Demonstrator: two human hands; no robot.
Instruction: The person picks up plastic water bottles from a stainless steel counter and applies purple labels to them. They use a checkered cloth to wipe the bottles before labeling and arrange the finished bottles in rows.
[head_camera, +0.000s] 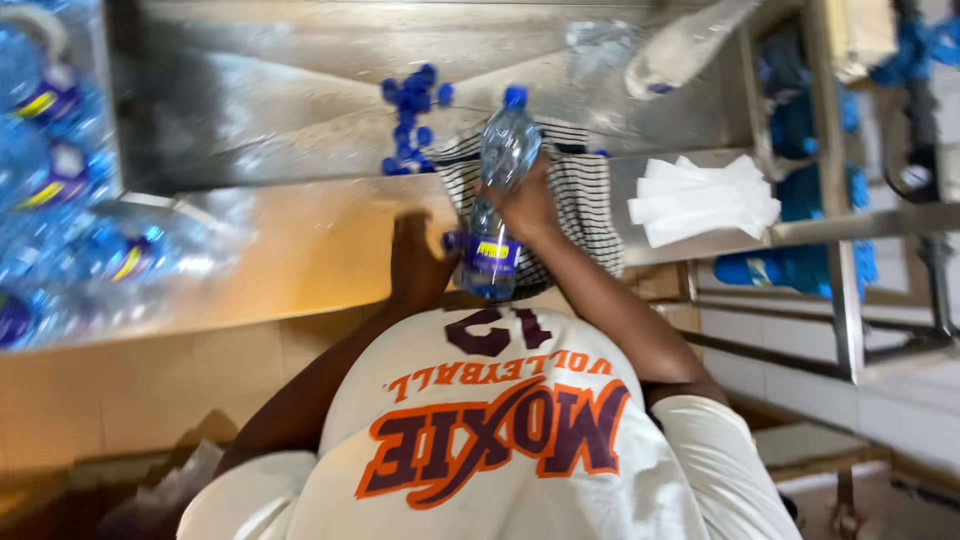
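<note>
From my feed the left hand (415, 262) sits flat and loose-fingered holding nothing, just left of the bottle's labelled base, while the right hand (528, 205) is wrapped tight round the middle of the clear water bottle (500, 190), its long axis near upright, blue cap pointing away above those fingers.

Clear bottle (503, 190) with blue cap and purple-and-yellow label, loose blue caps (412, 115), black-and-white striped cloth (585, 205), white folded cloths (705, 200), silvery steel desk (300, 100), cream shirt (500, 440) with orange-and-maroon lettering
</note>
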